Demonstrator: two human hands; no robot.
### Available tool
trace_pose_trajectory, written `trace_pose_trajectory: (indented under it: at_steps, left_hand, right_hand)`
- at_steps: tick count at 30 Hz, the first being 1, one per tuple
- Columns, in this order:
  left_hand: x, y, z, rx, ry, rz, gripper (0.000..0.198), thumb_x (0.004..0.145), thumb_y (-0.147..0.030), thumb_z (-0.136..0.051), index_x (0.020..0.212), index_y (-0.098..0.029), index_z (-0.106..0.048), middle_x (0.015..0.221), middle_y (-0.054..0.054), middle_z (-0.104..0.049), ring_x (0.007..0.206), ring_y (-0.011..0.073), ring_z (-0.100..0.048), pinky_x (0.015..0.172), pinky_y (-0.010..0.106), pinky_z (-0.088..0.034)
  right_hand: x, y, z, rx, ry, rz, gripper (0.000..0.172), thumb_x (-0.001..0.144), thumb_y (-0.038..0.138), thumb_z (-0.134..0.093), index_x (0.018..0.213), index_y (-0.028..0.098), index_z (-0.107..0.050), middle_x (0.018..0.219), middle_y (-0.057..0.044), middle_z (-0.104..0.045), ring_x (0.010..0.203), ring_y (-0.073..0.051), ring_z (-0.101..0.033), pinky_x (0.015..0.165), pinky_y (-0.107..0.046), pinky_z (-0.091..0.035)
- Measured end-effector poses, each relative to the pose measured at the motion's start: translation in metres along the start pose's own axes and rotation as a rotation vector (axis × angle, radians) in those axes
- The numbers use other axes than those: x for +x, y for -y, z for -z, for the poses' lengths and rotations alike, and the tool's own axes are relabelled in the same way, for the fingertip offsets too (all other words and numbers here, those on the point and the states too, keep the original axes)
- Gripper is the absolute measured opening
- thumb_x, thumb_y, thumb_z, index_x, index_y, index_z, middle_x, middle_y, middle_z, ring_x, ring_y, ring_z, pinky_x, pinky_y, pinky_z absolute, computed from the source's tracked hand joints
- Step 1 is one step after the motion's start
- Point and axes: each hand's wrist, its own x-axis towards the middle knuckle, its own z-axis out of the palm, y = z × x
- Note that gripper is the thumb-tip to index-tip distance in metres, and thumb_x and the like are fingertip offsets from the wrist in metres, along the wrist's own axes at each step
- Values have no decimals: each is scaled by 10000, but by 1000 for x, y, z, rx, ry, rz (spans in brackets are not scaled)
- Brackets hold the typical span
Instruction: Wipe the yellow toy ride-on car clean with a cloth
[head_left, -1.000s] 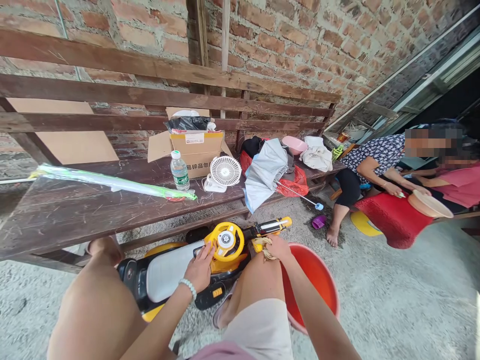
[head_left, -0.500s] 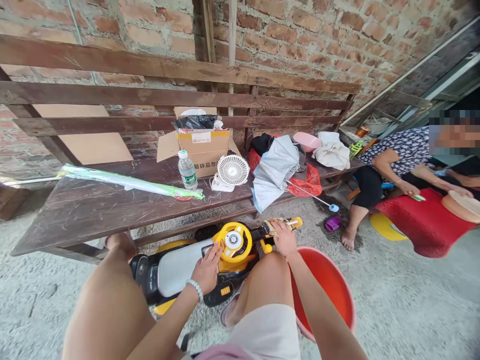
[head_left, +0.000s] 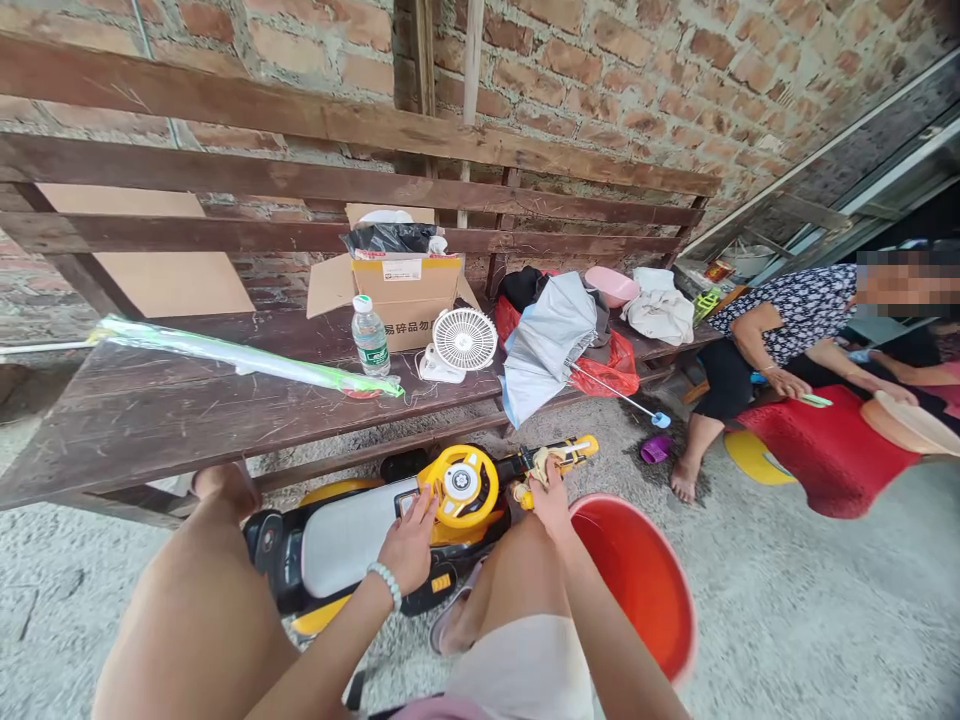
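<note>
A yellow-and-black toy ride-on car (head_left: 375, 540) stands on the concrete floor between my knees, with a white seat panel and a yellow steering wheel (head_left: 459, 485). My left hand (head_left: 409, 545) grips the car's white panel just below the wheel. My right hand (head_left: 551, 497) is shut on a beige cloth (head_left: 541, 464), pressing it against the yellow-and-black bar (head_left: 559, 456) that extends from the car's front. The far side of the car is partly hidden behind my hands and knee.
A red plastic basin (head_left: 637, 575) sits right of my knee. Behind stands a wooden bench (head_left: 187, 420) holding a cardboard box (head_left: 405, 300), a water bottle (head_left: 370, 338), a white fan (head_left: 461, 340) and an umbrella (head_left: 547, 345). A seated person (head_left: 780, 340) works at the right.
My right hand has moved the cloth down and left along the yellow bar, toward the steering wheel. My left hand stays on the car.
</note>
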Motion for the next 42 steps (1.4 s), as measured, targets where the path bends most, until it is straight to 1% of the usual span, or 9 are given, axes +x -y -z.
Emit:
trace_pose_trajectory:
  at_steps: [4, 9, 13, 19, 26, 34, 38, 40, 42]
  left_hand:
    - [-1, 0, 5, 15, 35, 0, 810, 929, -70, -377, 1729, -154, -292, 1838, 90, -79, 1667, 312, -266, 1263, 461, -407]
    - [-1, -3, 8, 3, 50, 14, 834, 911, -37, -360, 1733, -154, -279, 1838, 74, -58, 1677, 296, -236, 1271, 459, -402]
    - [-1, -4, 9, -2, 43, 14, 851, 896, -30, -392, 1732, -140, -277, 1837, 85, -73, 1673, 305, -245, 1269, 441, -409]
    - [2, -5, 4, 32, 18, 21, 847, 899, -43, -413, 1730, -137, -280, 1838, 95, -64, 1644, 305, -327, 1238, 409, -449]
    - [-1, -5, 11, 44, 47, 25, 816, 929, -29, -379, 1726, -193, -310, 1841, 51, -112, 1662, 272, -286, 1240, 397, -443]
    - [1, -7, 10, 65, 42, 26, 818, 912, -26, -402, 1720, -104, -298, 1837, 111, -97, 1662, 310, -279, 1282, 413, -394]
    - [1, -7, 10, 66, 48, 13, 826, 912, -27, -397, 1723, -158, -312, 1838, 71, -112, 1668, 288, -264, 1285, 414, -393]
    - [1, -6, 8, 58, 37, 10, 821, 912, -23, -391, 1719, -153, -321, 1837, 71, -121, 1669, 285, -260, 1291, 408, -387]
    - [2, -4, 4, 44, 21, 10, 820, 911, -20, -382, 1719, -144, -319, 1836, 76, -114, 1669, 292, -259, 1287, 412, -395]
  right_hand:
    - [4, -12, 22, -98, 90, -117, 669, 955, 311, -487, 1605, 152, -507, 1532, -180, -602, 1396, -307, -589, 1162, -421, -472]
    - [42, -16, 71, -568, 237, -163, 636, 962, 198, -480, 1594, 236, -536, 1708, -141, -420, 1452, -339, -505, 1133, -464, -456]
    - [36, 2, 70, -691, 345, -16, 665, 941, 170, -515, 1600, 254, -527, 1711, -132, -423, 1414, -349, -519, 1076, -460, -490]
    - [12, 7, 61, -588, 500, 232, 718, 891, 151, -555, 1597, 270, -517, 1705, -107, -443, 1477, -308, -477, 1130, -439, -468]
    - [51, -12, 85, -725, 380, -56, 653, 967, 169, -511, 1618, 219, -490, 1717, -174, -406, 1404, -331, -567, 1085, -443, -497]
    - [25, 17, 79, -531, 511, 242, 664, 852, 99, -590, 1495, 258, -636, 1567, -95, -606, 1433, -262, -552, 1158, -370, -463]
    - [58, 25, 119, -415, 385, 194, 592, 877, 134, -566, 1449, 242, -674, 1479, -106, -673, 1303, -265, -638, 1149, -386, -468]
    - [84, 32, 135, -465, 243, 176, 601, 924, 175, -553, 1520, 234, -613, 1526, -128, -638, 1323, -272, -620, 1148, -383, -461]
    - [105, 42, 137, -610, 233, 127, 591, 946, 198, -563, 1534, 237, -601, 1532, -137, -638, 1340, -282, -616, 1126, -385, -474]
